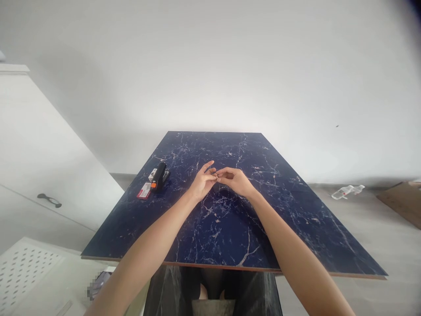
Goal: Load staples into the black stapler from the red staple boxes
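My left hand (199, 185) meets the right hand (237, 181), either grip's state unclear to me; one stapler (159, 176), two boxes (144, 191) line the counter's (226, 237) left edge.

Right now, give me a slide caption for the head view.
Left hand and right hand meet at the fingertips over a blue marble-patterned table, a black stapler to their left.
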Demonstrator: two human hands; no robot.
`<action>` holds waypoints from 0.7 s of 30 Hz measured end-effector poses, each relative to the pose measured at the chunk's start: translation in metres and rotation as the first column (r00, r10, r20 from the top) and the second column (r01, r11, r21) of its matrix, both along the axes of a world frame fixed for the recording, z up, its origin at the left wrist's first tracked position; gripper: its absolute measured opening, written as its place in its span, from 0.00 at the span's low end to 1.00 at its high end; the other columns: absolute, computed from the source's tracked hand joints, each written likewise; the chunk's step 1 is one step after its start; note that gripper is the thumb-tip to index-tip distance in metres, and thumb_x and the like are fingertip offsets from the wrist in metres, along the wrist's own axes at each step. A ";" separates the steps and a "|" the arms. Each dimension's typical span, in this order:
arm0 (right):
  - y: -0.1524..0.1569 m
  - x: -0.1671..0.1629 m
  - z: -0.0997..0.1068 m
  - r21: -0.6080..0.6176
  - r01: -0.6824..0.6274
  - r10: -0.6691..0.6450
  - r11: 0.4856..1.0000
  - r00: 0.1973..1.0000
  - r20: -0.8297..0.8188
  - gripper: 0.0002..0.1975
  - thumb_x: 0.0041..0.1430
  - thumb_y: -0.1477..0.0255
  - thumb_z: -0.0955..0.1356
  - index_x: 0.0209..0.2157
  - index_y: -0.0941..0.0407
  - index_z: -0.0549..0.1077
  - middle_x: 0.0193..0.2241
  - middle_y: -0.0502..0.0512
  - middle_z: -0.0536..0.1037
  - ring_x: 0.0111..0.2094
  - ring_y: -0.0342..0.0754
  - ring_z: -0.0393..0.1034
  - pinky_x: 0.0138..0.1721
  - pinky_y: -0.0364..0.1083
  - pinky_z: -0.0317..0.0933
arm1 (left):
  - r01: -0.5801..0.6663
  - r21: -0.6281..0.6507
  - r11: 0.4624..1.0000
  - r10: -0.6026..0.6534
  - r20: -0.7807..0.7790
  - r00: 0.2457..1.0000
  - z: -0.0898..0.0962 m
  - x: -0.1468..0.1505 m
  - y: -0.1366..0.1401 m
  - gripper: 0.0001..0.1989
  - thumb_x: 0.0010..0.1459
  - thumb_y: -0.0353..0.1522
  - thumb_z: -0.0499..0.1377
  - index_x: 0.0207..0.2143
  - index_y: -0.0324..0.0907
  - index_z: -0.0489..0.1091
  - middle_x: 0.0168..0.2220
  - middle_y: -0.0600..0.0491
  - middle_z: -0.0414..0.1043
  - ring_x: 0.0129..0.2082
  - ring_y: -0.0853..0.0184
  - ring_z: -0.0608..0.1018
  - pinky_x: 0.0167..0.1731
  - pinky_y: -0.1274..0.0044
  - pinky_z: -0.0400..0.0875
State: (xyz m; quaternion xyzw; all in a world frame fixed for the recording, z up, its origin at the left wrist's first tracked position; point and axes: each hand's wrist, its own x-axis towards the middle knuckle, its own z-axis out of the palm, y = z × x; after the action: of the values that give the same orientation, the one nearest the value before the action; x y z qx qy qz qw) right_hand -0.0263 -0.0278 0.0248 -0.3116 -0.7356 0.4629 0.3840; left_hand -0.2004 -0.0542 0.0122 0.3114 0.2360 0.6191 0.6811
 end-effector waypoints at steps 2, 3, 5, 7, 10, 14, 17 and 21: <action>0.000 0.001 0.001 0.006 0.002 -0.002 1.000 1.000 0.013 0.13 0.55 0.64 0.73 0.41 0.54 0.78 0.40 0.55 0.82 0.42 0.51 0.78 0.48 0.52 0.72 | 0.002 0.003 1.000 -0.002 -0.003 1.000 -0.001 0.000 0.000 0.32 0.44 0.15 0.61 0.52 0.44 0.71 0.37 0.55 0.70 0.36 0.71 0.75 0.40 0.75 0.68; 0.000 0.001 0.001 0.010 0.001 -0.001 1.000 1.000 0.020 0.12 0.56 0.64 0.73 0.41 0.54 0.78 0.40 0.55 0.82 0.42 0.51 0.78 0.48 0.52 0.72 | 0.004 0.005 1.000 -0.004 -0.005 1.000 -0.001 0.000 0.000 0.32 0.44 0.15 0.62 0.52 0.44 0.71 0.37 0.55 0.70 0.36 0.71 0.75 0.40 0.75 0.68; 0.000 0.002 0.002 0.020 -0.005 0.004 1.000 1.000 0.030 0.12 0.56 0.64 0.73 0.41 0.54 0.78 0.40 0.55 0.82 0.42 0.51 0.78 0.48 0.52 0.72 | 0.010 0.014 1.000 -0.010 -0.006 1.000 -0.001 0.000 -0.001 0.32 0.44 0.15 0.62 0.52 0.44 0.71 0.37 0.55 0.70 0.36 0.71 0.75 0.40 0.75 0.68; 0.000 0.003 0.003 0.030 -0.009 0.008 1.000 0.999 0.041 0.12 0.57 0.64 0.73 0.41 0.54 0.78 0.40 0.55 0.82 0.42 0.51 0.78 0.48 0.52 0.72 | 0.017 0.018 1.000 -0.017 -0.007 1.000 -0.001 0.000 -0.001 0.31 0.44 0.15 0.62 0.52 0.44 0.71 0.37 0.55 0.70 0.36 0.71 0.75 0.40 0.75 0.68; 0.001 0.004 0.002 0.043 -0.006 0.004 0.999 0.998 0.055 0.12 0.56 0.65 0.73 0.41 0.53 0.78 0.39 0.55 0.82 0.41 0.51 0.78 0.47 0.51 0.72 | 0.015 0.011 1.000 -0.015 -0.013 1.000 0.000 0.000 -0.002 0.31 0.43 0.15 0.63 0.51 0.43 0.71 0.37 0.55 0.70 0.36 0.71 0.75 0.42 0.75 0.68; 0.004 0.004 -0.004 0.064 0.015 -0.021 0.998 0.995 0.094 0.11 0.56 0.68 0.72 0.41 0.53 0.78 0.38 0.54 0.83 0.41 0.50 0.79 0.46 0.49 0.72 | -0.033 0.017 0.999 0.035 -0.106 0.994 -0.002 0.003 0.000 0.30 0.42 0.16 0.62 0.49 0.43 0.71 0.35 0.56 0.70 0.35 0.71 0.75 0.41 0.75 0.69; 0.006 0.004 -0.009 0.119 0.075 -0.098 0.990 0.974 0.202 0.09 0.57 0.71 0.69 0.40 0.53 0.79 0.36 0.53 0.83 0.37 0.49 0.79 0.42 0.47 0.71 | -0.171 0.036 0.985 0.170 -0.426 0.889 -0.005 0.007 -0.001 0.23 0.45 0.18 0.59 0.44 0.42 0.72 0.33 0.56 0.69 0.32 0.71 0.74 0.37 0.75 0.68; 0.004 0.004 -0.009 0.202 0.110 -0.172 0.973 0.932 0.318 0.11 0.60 0.72 0.65 0.40 0.52 0.79 0.31 0.51 0.82 0.30 0.47 0.77 0.37 0.45 0.69 | -0.197 0.279 0.940 0.342 -0.788 0.512 -0.007 0.012 -0.008 0.17 0.50 0.20 0.57 0.41 0.43 0.74 0.34 0.54 0.72 0.29 0.69 0.72 0.35 0.75 0.67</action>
State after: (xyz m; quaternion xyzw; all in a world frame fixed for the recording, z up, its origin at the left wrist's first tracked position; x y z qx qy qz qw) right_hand -0.0219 -0.0238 0.0158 -0.4016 -0.8046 0.3056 0.3130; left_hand -0.1887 -0.0623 0.0054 0.5756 0.5245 0.5144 0.3591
